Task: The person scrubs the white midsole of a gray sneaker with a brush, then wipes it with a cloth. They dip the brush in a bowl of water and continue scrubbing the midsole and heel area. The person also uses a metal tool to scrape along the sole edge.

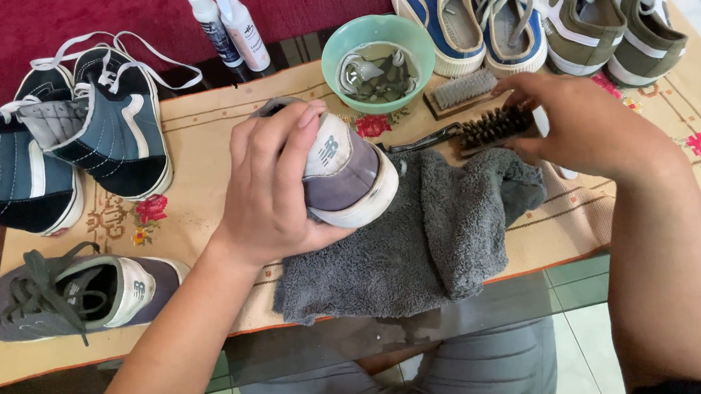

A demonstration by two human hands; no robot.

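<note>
The desk (208, 131) carries an embroidered beige runner with a grey towel (412, 249) spread at its middle. The left hand (270, 184) holds a grey sneaker (348, 172) over the towel, fingers (288, 149) wrapped around its heel. The right hand (590, 126) grips a dark-bristled brush (493, 126), fingers curled shut on the handle, just beside a green bowl (378, 57).

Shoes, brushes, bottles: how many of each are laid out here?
Shoes: 8, one in the left hand
Brushes: 2, one under the right hand
Spray bottles: 2
Green bowl: 1
Grey towel: 1
Total: 14
</note>
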